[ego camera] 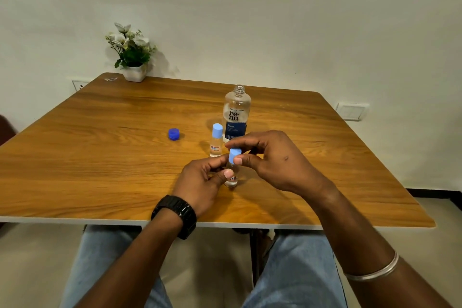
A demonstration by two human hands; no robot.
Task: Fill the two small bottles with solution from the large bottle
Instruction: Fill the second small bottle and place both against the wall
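A large clear bottle [236,112] with a blue label stands uncapped in the middle of the wooden table [100,157]. Its dark blue cap [173,134] lies to the left. In front of it one small clear bottle [216,141] stands upright with a light blue cap on. Nearer to me, my left hand [202,182] grips the second small bottle [231,179] around its body, its base on the table. My right hand [272,160] pinches that bottle's light blue cap [234,155] at the neck between thumb and fingers.
A white pot of artificial flowers [132,57] stands at the table's far left corner by the wall. The near table edge runs just in front of my wrists, with my legs in jeans below it.
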